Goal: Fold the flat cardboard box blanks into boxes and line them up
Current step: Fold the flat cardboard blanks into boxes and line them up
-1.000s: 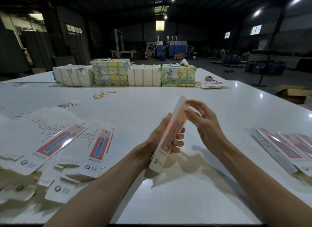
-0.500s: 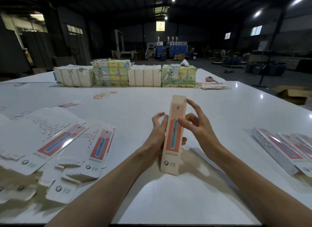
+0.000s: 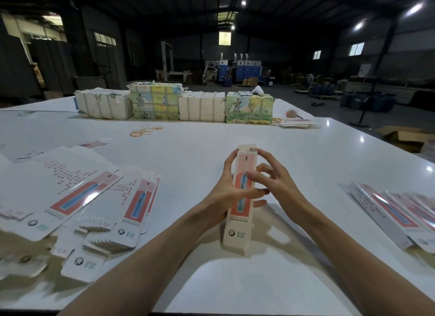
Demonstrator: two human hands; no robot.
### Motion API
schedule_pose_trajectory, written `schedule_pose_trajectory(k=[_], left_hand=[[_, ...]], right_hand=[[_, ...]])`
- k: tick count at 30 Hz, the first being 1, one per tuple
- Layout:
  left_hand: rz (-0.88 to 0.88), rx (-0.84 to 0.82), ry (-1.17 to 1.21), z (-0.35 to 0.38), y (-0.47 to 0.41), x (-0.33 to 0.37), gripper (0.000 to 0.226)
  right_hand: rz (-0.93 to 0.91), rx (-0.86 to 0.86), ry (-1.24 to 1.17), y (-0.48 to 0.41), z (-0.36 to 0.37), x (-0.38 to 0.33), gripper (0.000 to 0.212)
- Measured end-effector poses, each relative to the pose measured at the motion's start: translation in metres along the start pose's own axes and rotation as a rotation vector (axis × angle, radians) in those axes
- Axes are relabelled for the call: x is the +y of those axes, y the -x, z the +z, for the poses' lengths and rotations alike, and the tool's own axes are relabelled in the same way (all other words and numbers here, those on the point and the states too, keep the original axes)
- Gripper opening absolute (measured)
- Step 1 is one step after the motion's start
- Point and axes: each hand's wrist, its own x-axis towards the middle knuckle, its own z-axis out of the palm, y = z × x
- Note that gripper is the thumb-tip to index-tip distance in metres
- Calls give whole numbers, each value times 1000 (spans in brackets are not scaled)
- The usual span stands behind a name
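Note:
A tall narrow box (image 3: 239,231) with a pink panel and a blue toothbrush picture stands almost upright above the white table (image 3: 211,141), in front of me. My left hand (image 3: 226,193) grips its left side, thumb across the front. My right hand (image 3: 273,181) touches the box's upper right edge, index finger at the top flap, the other fingers curled near the front. Flat box blanks (image 3: 77,198) lie spread in a loose heap at the left. Several folded boxes (image 3: 388,212) lie side by side at the right.
Wrapped bundles of stock (image 3: 174,104) stand in a row across the far side of the table. Rubber bands (image 3: 144,131) lie in front of them. A small stack of blanks (image 3: 296,123) sits at the far right. An open carton (image 3: 404,137) is on the floor beyond the right edge.
The box has turned from a tilt to nearly upright, its front facing me. My left hand has moved up its side and my right index finger has gone to the top flap.

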Motion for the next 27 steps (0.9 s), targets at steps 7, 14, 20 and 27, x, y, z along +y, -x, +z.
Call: schedule_pose_trajectory(k=[7,14,20,27], left_hand=[[-14,34,-114,-4,-1,1,107],[-69,-5,-178,-5,-1,-9,107],[-74,-56,-188,0,0,-6,99],[-61,-112,-146,-1,4,-7,96]], right_hand=[[6,-29,10,-3,-2,5,35],[-15,149,2,-10,-7,11,26],[80,239,-24,-16,-14,19,23],[-45,172,28,-13,-18,16,22]])
